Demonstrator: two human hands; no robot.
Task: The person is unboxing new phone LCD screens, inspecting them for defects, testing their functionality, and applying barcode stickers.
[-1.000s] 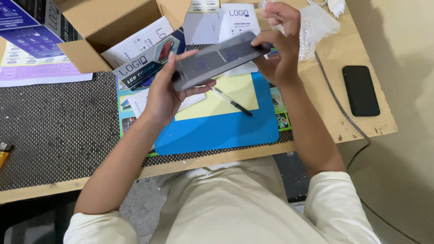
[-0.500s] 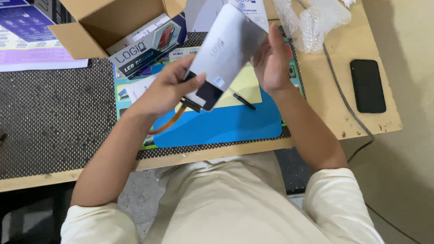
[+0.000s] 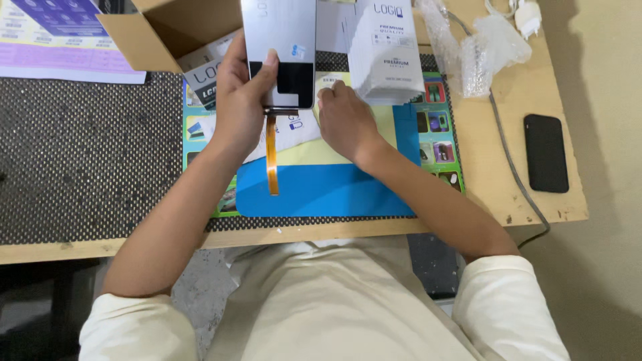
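Gripping a phone screen [image 3: 279, 50] upright above the blue mat [image 3: 321, 190], the left hand [image 3: 244, 103] clasps its lower edge, orange ribbon cable [image 3: 271, 154] dangling. The right hand [image 3: 344, 120] seems curled beside a white box [image 3: 384, 50], though its grip is hidden.

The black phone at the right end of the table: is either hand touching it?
No. The black phone lies alone near the table edge, while the left hand holds the display panel and the right hand rests on the mat.
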